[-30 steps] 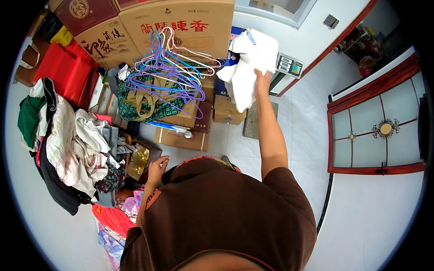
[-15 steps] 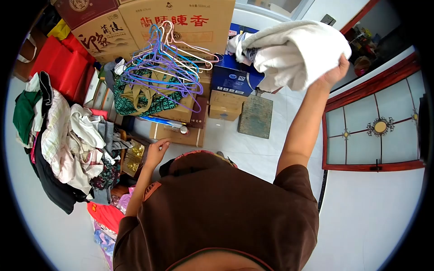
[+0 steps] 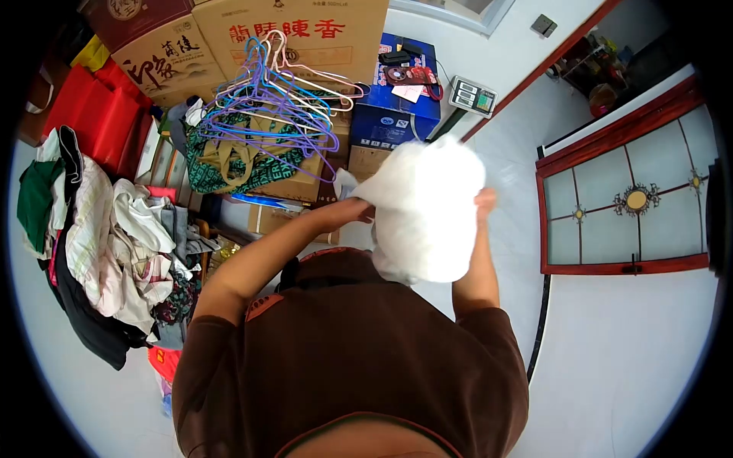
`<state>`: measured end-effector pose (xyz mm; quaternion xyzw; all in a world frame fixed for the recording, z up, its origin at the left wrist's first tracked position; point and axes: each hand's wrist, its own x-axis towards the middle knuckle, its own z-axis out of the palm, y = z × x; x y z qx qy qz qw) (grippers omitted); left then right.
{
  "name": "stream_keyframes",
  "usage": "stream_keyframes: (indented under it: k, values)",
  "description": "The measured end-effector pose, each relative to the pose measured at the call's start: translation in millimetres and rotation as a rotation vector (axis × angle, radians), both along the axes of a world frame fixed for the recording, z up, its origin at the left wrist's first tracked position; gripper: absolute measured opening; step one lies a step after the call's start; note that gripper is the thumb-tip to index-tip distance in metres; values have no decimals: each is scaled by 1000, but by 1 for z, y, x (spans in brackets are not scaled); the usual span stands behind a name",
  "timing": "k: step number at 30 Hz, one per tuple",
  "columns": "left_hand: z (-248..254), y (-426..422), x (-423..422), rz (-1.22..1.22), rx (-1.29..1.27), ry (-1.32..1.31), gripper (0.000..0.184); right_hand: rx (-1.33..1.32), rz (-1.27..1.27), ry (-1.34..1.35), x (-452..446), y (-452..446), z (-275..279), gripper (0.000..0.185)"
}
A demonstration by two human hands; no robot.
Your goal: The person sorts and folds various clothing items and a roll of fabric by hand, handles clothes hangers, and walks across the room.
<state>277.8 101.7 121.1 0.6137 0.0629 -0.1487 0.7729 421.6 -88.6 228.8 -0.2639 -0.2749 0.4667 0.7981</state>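
A bulky white cloth garment hangs bunched in front of my chest; its exact kind cannot be made out, and its middle is washed out by brightness. At its left edge, my left hand is closed on the fabric, with the fingertips partly hidden. My right hand grips the opposite edge, its fingers mostly behind the cloth. Beyond the left hand, purple, blue and white hangers lie in a heap on a green patterned bag.
Piled clothes drape at the left, beside red bags. Cardboard boxes stand at the back. A blue box carries small items, near a scale display. A red-framed glass door is at the right.
My right hand has brought the white garment down and inward from the upper right. My left hand has moved right and taken hold of its edge. Items on the blue box are now uncovered.
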Motion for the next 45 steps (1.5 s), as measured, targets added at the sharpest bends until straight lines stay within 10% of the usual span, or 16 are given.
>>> stream_keyframes:
  k: [4,7,10,13,16,20,26,32,34,39,42,45]
  values:
    - [0,6,20,87,-519,71,42,-215,162,23,-37,-6,-39,59]
    - [5,17,43,103,-272,-362,51,-339,180,-690,-57,3,-17,32]
    - [47,17,51,215,-991,-17,60,-578,303,-852,-62,-1,-34,23]
    - [59,13,51,233,-905,-7,58,-751,317,-566,-36,-13,-97,26]
    - [64,-4,42,267,-796,-13,53,-838,-391,9,-40,-6,-121,29]
    - [56,-14,22,101,-523,79,49,-717,-595,-15,-43,-1,-129,32]
    - [53,-24,10,-176,48,-64,44,-665,-695,-658,-51,28,-112,38]
    - [51,-17,2,-38,46,-134,43,-677,-811,-1671,-60,28,-113,48]
    - [48,-15,1,48,-53,-55,44,-531,-744,-1242,-62,34,-126,45]
    - [19,-6,3,227,19,-67,54,-878,-506,-1570,-63,24,-55,48]
    - [20,-5,3,414,885,-533,62,-834,-543,-1609,-66,15,-48,51]
    - [3,3,6,61,260,-200,63,-684,-596,-1321,-66,6,-47,52]
